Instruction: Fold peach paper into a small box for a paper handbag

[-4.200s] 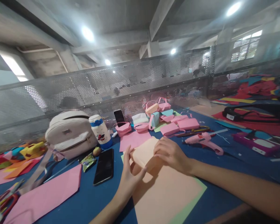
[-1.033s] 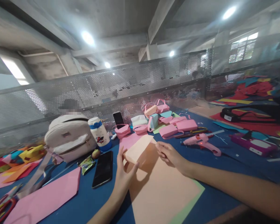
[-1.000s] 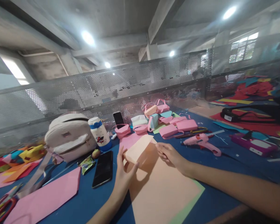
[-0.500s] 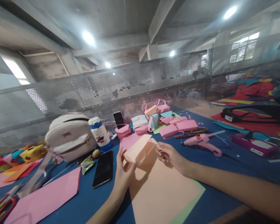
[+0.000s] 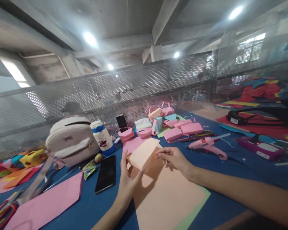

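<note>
My left hand (image 5: 131, 180) is wrapped round a small folded box of peach paper (image 5: 144, 154), thumb along its near side and fingers at its far left edge. The fingertips of my right hand (image 5: 176, 159) are pinched together at the right end of this box; whether they grip its edge is hidden. Both hands hover over a large peach paper sheet (image 5: 168, 201), which lies on top of a green sheet (image 5: 198, 207).
Left of my hands are a black phone (image 5: 106, 174), a pink sheet (image 5: 48, 199), scissors (image 5: 11, 204), a bottle (image 5: 102, 139) and a white backpack (image 5: 70, 140). Folded pink boxes (image 5: 192, 128) sit behind. To the right lie a pink glue gun (image 5: 207, 147) and a purple device (image 5: 260, 148).
The peach box has tilted so its upper panel faces me more, and the gap at its right end looks narrower. My right hand has shifted slightly left, closer to the box.
</note>
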`<state>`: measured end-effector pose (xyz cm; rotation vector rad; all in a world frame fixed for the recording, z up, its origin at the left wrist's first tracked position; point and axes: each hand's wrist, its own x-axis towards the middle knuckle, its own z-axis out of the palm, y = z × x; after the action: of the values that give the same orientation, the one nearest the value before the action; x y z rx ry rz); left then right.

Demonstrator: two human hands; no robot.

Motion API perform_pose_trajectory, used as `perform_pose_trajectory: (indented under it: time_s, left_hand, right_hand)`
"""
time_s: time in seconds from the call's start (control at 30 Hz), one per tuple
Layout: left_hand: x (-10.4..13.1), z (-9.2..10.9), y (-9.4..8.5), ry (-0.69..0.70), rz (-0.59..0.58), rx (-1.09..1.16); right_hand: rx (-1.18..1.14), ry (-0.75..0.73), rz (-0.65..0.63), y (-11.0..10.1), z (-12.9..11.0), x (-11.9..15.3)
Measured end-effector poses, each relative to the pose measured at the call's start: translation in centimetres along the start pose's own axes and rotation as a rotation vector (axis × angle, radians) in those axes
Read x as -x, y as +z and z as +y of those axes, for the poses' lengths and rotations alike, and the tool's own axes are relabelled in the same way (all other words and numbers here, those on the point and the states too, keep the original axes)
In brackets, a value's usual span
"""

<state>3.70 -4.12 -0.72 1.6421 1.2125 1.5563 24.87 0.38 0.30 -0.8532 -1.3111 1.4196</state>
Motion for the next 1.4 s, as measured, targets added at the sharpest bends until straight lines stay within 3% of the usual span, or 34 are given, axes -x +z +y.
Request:
perform_pose_trajectory:
  time_s: [0.43, 0.67, 0.73, 0.8, 0.87, 0.97, 1.0, 1.03, 1.07, 1.13, 1.23, 1.3, 1.4]
  left_hand:
    - [0.6, 0.6, 0.4, 0.072, -0.045, -0.127]
    - [0.3, -0.1, 0.3, -0.015, -0.029, -0.070]
    - [0.1, -0.5, 0.2, -0.026, -0.028, -0.041]
    - [0.0, -0.9, 0.0, -0.022, -0.024, -0.021]
    - [-0.1, -1.2, -0.2, -0.009, -0.030, -0.015]
    - [0.0, -1.1, -0.4, 0.012, -0.065, -0.014]
    - [0.0, -1.0, -0.4, 0.015, -0.075, -0.015]
    - [0.1, -0.9, -0.3, 0.016, -0.079, -0.013]
    - [0.2, -0.7, -0.3, 0.016, -0.079, -0.009]
    - [0.3, -0.4, -0.1, 0.015, -0.067, 0.007]
    - [0.2, -0.2, 0.0, 0.020, -0.050, 0.029]
    - [0.1, -0.1, 0.0, 0.023, -0.043, 0.033]
    - [0.1, -0.2, -0.1, 0.026, -0.038, 0.022]
  right_hand:
    - [0.081, 0.015, -0.070, 0.2, -0.2, 0.3]
    - [0.079, -0.085, 0.011, -0.2, 0.1, -0.2]
    - [0.104, -0.073, -0.030, -0.4, -0.3, -0.1]
    - [0.155, -0.056, -0.218, -0.8, -1.6, 0.3]
    - [0.220, -0.017, -0.566, -1.3, -3.6, 0.7]
    - [0.216, 0.338, -1.175, -2.4, -6.3, 1.0]
    - [0.201, 0.398, -1.312, -2.8, -6.6, 0.9]
    - [0.175, 0.383, -1.339, -3.1, -6.6, 0.7]
    - [0.136, 0.305, -1.248, -3.4, -6.3, 0.4]
    - [0.090, 0.105, -0.887, -3.6, -4.9, -0.4]
    - [0.062, -0.003, -0.535, -3.3, -2.7, -1.3]
    - [0.045, -0.008, -0.462, -2.8, -1.9, -1.5]
    - [0.059, 0.025, -0.457, -1.8, -1.4, -1.1]
